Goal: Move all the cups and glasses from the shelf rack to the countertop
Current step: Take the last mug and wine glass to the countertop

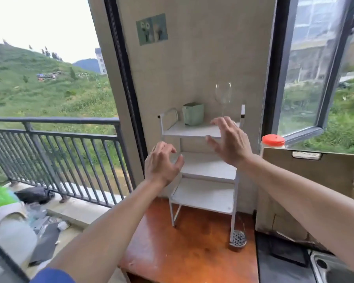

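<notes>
A white three-tier shelf rack (194,131) stands on a reddish-brown wooden countertop (184,250) against the wall. On its top tier sit a pale green cup (193,113) and, to the right, a clear stemmed wine glass (223,94). The two lower tiers look bare. My right hand (229,139) is raised in front of the top tier with fingers spread, just below and in front of the glass stem, holding nothing. My left hand (161,162) hovers lower, at the rack's left side by the middle tier, fingers loosely curved and empty.
A perforated metal utensil (237,238) stands by the rack's right front leg. A container with an orange lid (273,140) and a cardboard box (307,190) stand right of the rack. A sink (335,268) is at the lower right. An open window (307,78) and a balcony railing (55,139) flank the wall.
</notes>
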